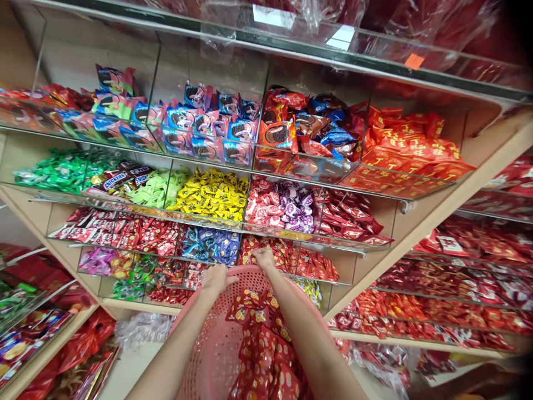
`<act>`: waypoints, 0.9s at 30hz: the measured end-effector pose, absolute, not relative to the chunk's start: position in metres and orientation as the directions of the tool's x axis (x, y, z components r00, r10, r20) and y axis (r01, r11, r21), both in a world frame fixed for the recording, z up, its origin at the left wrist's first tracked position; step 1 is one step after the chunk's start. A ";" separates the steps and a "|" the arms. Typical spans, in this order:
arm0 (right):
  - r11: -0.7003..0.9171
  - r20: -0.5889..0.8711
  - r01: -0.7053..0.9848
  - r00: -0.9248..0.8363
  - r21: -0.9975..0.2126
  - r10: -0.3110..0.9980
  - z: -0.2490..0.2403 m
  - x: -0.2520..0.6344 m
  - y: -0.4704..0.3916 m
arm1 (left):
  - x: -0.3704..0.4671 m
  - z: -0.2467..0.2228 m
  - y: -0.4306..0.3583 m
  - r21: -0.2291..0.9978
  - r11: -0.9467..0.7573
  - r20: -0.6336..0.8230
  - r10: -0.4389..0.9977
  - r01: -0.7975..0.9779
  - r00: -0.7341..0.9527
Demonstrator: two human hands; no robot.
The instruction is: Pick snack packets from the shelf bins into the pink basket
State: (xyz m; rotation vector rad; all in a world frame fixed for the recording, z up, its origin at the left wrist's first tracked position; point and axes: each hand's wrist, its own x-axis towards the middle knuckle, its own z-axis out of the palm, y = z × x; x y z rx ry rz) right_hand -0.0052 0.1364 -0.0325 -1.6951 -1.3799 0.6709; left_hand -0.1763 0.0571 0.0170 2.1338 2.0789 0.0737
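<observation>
A pink perforated plastic basket stands below the shelves, holding several red candy packets with orange and white spots. My left hand is closed on the basket's far rim, its thumb lying along the edge. Just beyond that rim, my right hand reaches to the front of a shelf compartment of red wrapped candies. Its fingers are curled in among the packets. Whether a packet is between them is hidden.
Glass-fronted shelves hold yellow candies, green candies, Snickers bars, blue packets and orange-red packets. A wooden side panel slants down on the right. Clear plastic bags lie low at left.
</observation>
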 end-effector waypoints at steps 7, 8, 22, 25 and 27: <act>-0.045 0.074 0.388 0.286 -0.920 0.955 -0.028 -0.011 0.131 | -0.177 0.016 0.057 0.153 -0.021 -0.072 0.997 0.988 0.032; -0.028 0.084 0.359 0.293 -0.933 0.953 -0.027 -0.011 0.130 | -0.177 0.015 0.058 0.149 -0.021 -0.067 0.997 0.989 0.031; 0.201 0.242 0.162 0.292 -0.966 0.925 0.019 0.030 0.094 | -0.177 0.020 0.057 0.145 -0.045 -0.066 0.996 0.988 0.055; 0.182 0.184 0.262 -0.016 -0.948 0.983 0.016 0.027 0.071 | -0.177 0.019 0.058 0.146 -0.044 -0.069 0.996 0.988 0.055; 0.149 0.105 0.312 -0.152 -0.938 0.983 0.010 0.022 0.055 | -0.177 0.018 0.058 0.147 -0.043 -0.064 0.997 0.988 0.053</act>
